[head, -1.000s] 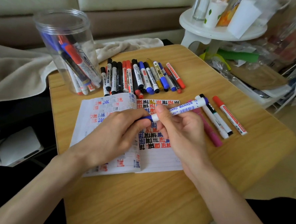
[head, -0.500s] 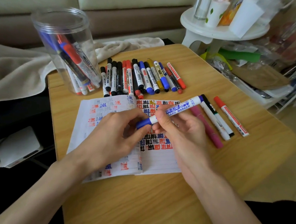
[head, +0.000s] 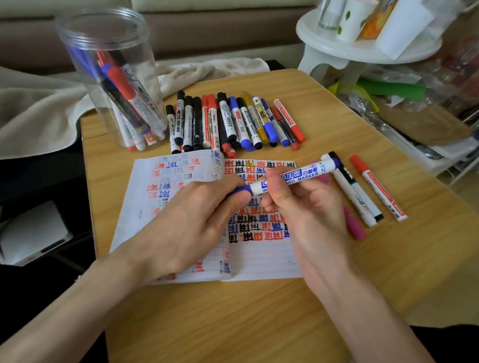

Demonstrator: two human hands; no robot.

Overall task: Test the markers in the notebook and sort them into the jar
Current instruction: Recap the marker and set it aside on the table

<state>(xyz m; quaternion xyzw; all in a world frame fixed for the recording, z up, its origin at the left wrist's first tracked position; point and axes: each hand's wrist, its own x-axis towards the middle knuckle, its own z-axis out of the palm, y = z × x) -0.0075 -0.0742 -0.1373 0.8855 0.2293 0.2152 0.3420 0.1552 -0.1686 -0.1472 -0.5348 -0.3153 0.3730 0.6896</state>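
A blue whiteboard marker (head: 297, 176) lies across both hands above the open notebook (head: 259, 255). My right hand (head: 304, 207) grips its white barrel. My left hand (head: 194, 220) pinches its blue cap, which sits on the marker. The notebook's pages carry rows of red, blue and black test marks. A clear plastic jar (head: 110, 75) stands at the table's back left with several markers inside. A row of several markers (head: 230, 122) lies beyond the notebook. Three more markers (head: 369, 189) and a pink one (head: 354, 226) lie to the right.
The wooden table (head: 224, 326) ends close on the left and right. A beige cloth (head: 27, 106) lies behind the jar. A white stool (head: 361, 48) with cups stands at the back right, with clutter beside it. A white box (head: 30, 233) sits on the floor at left.
The blue cap has gone onto the marker's tip: my left hand pushed it toward the barrel. Both hands stayed over the notebook.
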